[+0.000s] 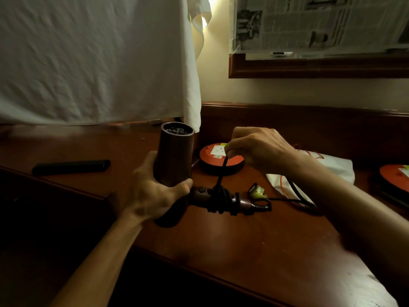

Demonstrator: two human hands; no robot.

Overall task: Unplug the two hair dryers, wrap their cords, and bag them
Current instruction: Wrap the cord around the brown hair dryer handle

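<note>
My left hand [152, 196] grips a dark brown hair dryer [174, 158] by its barrel, nozzle pointing up, over the wooden desk [254, 235]. Its handle [212, 199] points right, with several turns of black cord [221, 202] wound round it. My right hand [256, 147] pinches the cord and holds it taut above the handle. The rest of the cord trails right to a plug with a yellow tag [257, 191]. A white drawstring bag [314, 171] with orange strings lies on the desk under my right forearm.
An orange round socket reel [219, 158] sits behind the dryer and a second one [396, 176] at the right edge. A black flat object [70, 167] lies at the left. A white cloth [99, 58] hangs at the back; a newspaper-covered framed mirror [321, 36] is on the wall.
</note>
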